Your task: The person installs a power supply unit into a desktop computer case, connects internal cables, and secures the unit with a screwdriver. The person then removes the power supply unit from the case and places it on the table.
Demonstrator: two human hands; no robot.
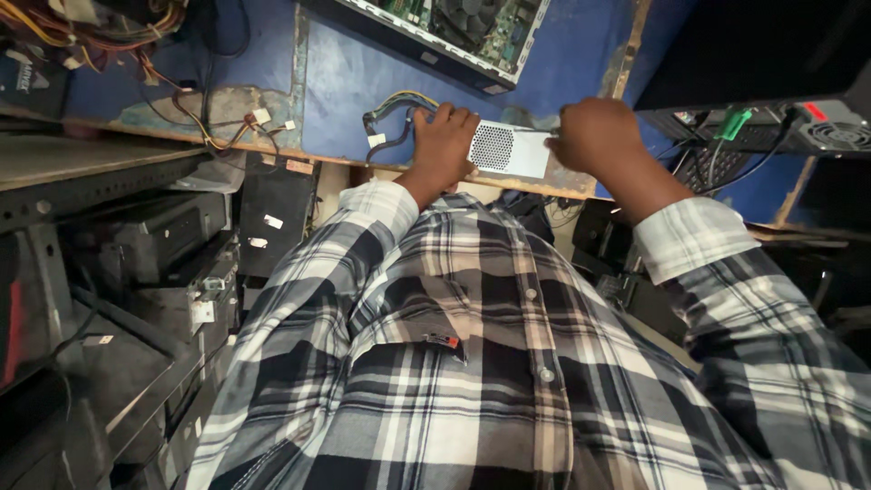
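Plaid shirt (472, 363), both hands, power supply (513, 150) at bench edge (272, 156).

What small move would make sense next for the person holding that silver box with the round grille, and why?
Probably a slight pull of the silver box inward from the table edge. The left hand presses on its end where the cable bundle comes out, the right hand grips the other end, and the box sits right at the blue table's worn edge. Whether the right hand holds a tool cannot be told.

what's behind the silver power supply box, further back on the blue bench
Behind the silver power supply box, an open computer case with a fan lies on the blue bench. The hands cover the box's ends.
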